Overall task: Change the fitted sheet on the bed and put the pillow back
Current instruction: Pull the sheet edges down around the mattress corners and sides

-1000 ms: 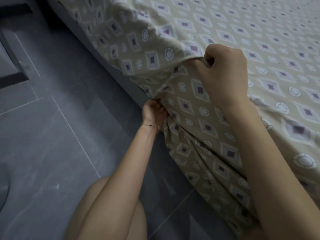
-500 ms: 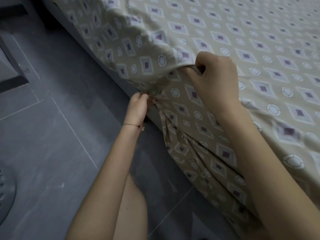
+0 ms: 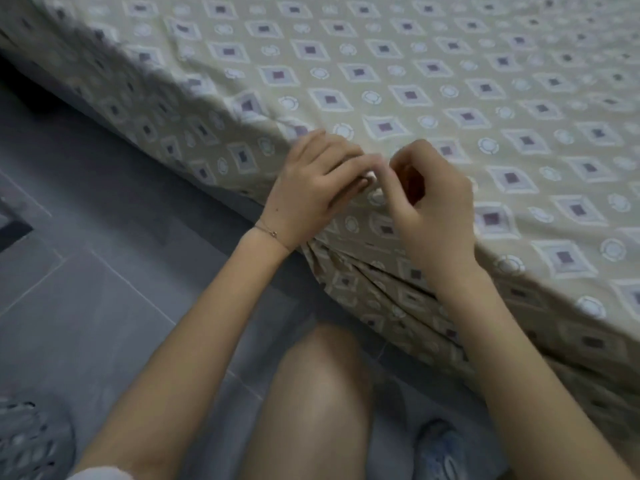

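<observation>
Firstly, fitted sheet [image 3: 450, 98]: we see beige cloth printed with purple diamonds and white rings, spread over the top of the bed across the far and right of the scene. It hangs in gathered folds down the near corner.
bed [image 3: 79, 105]: a dark strip of its side shows under the sheet's hem at the left.
floor [image 3: 86, 306]: grey tiles, near and left.
knee [image 3: 322, 393]: bare, near, just in front of the corner, between the two forearms.
left hand [image 3: 318, 188]: it lies on the corner, fingers fairly straight and pointing right, pressing the sheet down; we see nothing gripped.
right hand [image 3: 436, 202]: just right of the left one, fingers curled, thumb and forefinger pinching a bit of sheet at the corner, as far as the blur lets us tell. Its fingertips touch the left fingertips.
grey slipper [image 3: 31, 441]: perforated, on the floor at the near left edge.
blue shoe [image 3: 440, 455]: on the floor, near, right of the knee, blurred.
bracelet [image 3: 270, 232]: a thin chain round the left wrist.
</observation>
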The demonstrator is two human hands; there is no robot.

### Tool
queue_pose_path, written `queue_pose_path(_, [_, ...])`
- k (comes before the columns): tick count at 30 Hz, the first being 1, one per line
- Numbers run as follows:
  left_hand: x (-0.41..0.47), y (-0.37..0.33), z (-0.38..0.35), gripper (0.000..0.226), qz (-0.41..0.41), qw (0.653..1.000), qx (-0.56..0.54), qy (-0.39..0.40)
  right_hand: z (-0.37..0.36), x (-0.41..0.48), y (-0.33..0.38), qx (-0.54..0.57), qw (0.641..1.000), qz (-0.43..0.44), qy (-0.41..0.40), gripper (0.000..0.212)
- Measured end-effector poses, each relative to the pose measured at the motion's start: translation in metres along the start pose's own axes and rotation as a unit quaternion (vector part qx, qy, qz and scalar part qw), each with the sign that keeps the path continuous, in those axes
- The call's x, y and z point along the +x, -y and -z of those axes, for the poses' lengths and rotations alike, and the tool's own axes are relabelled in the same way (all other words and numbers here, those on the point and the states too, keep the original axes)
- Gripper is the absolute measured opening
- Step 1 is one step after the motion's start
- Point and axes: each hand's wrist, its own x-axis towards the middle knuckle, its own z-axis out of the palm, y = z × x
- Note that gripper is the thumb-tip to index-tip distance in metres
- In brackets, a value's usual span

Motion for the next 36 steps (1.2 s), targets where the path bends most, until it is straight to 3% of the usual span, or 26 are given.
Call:
queue_pose_path(2, [0.003, 0.000, -0.007, 0.023, -0.051, 0.999, -0.006, -0.007, -0.003, -0.031, 0.002, 0.037, 0.999, -0.030, -0.024, 0.022])
queue_pose_path(4, [0.003, -0.002, -0.016, 0.019, -0.043, 0.998, -0.013, -0.034, -0.014, -0.065, 0.001, 0.051, 0.997, -0.055, -0.021, 0.023])
queue_pose_path(7, [-0.002, -0.007, -0.025, 0.016, -0.001, 0.997, -0.024, -0.071, -0.043, -0.099, -0.013, 0.026, 0.977, -0.197, 0.084, 0.030])
queue_pose_path(8, [-0.003, -0.008, -0.027, 0.015, 0.006, 0.997, -0.029, -0.077, -0.055, -0.105, -0.023, 0.022, 0.947, -0.281, 0.151, 0.034])
queue_pose_path(10, [-0.006, -0.009, -0.027, 0.012, 0.016, 0.996, -0.039, -0.084, -0.079, -0.114, -0.046, 0.103, 0.838, -0.479, 0.243, 0.034])
queue_pose_path(13, [-0.016, -0.011, -0.029, 0.015, 0.038, 0.994, -0.039, -0.091, -0.108, -0.123, -0.070, 0.296, 0.665, -0.662, 0.177, 0.037])
queue_pose_path(16, [-0.027, -0.013, -0.029, 0.022, 0.052, 0.995, -0.036, -0.078, -0.119, -0.129, -0.080, 0.443, 0.594, -0.672, -0.001, 0.031])
queue_pose_path(18, [-0.028, -0.013, -0.028, 0.020, 0.054, 0.995, -0.037, -0.079, -0.117, -0.130, -0.082, 0.505, 0.562, -0.653, -0.059, 0.023])
queue_pose_path(21, [-0.025, -0.016, -0.028, 0.019, 0.062, 0.993, -0.036, -0.094, -0.109, -0.132, -0.075, 0.562, 0.530, -0.628, -0.102, 0.018])
queue_pose_path(26, [-0.032, -0.014, -0.025, 0.025, 0.048, 0.994, -0.031, -0.093, -0.103, -0.139, -0.066, 0.611, 0.521, -0.567, -0.183, 0.028])
queue_pose_path(28, [-0.044, -0.022, -0.026, 0.030, 0.096, 0.987, -0.052, -0.121, -0.103, -0.138, -0.067, 0.643, 0.486, -0.556, -0.203, 0.026])
queue_pose_path(29, [-0.053, -0.030, -0.030, 0.032, 0.164, 0.972, -0.074, -0.149, -0.102, -0.137, -0.068, 0.664, 0.466, -0.547, -0.207, 0.028])
queue_pose_path(31, [-0.073, -0.047, -0.043, 0.039, 0.381, 0.891, -0.147, -0.199, -0.100, -0.138, -0.070, 0.706, 0.442, -0.519, -0.192, 0.053])
queue_pose_path(32, [-0.083, -0.051, -0.051, 0.044, 0.505, 0.819, -0.197, -0.190, -0.099, -0.141, -0.072, 0.717, 0.446, -0.507, -0.174, 0.064])
queue_pose_path(34, [-0.095, -0.050, -0.068, 0.052, 0.711, 0.620, -0.320, -0.092, -0.096, -0.145, -0.075, 0.718, 0.463, -0.498, -0.149, 0.072])
queue_pose_path(35, [-0.100, -0.047, -0.075, 0.053, 0.767, 0.519, -0.375, -0.035, -0.095, -0.146, -0.077, 0.713, 0.466, -0.503, -0.144, 0.072])
queue_pose_path(36, [-0.105, -0.045, -0.082, 0.052, 0.790, 0.446, -0.421, -0.007, -0.093, -0.146, -0.076, 0.705, 0.470, -0.514, -0.135, 0.070])
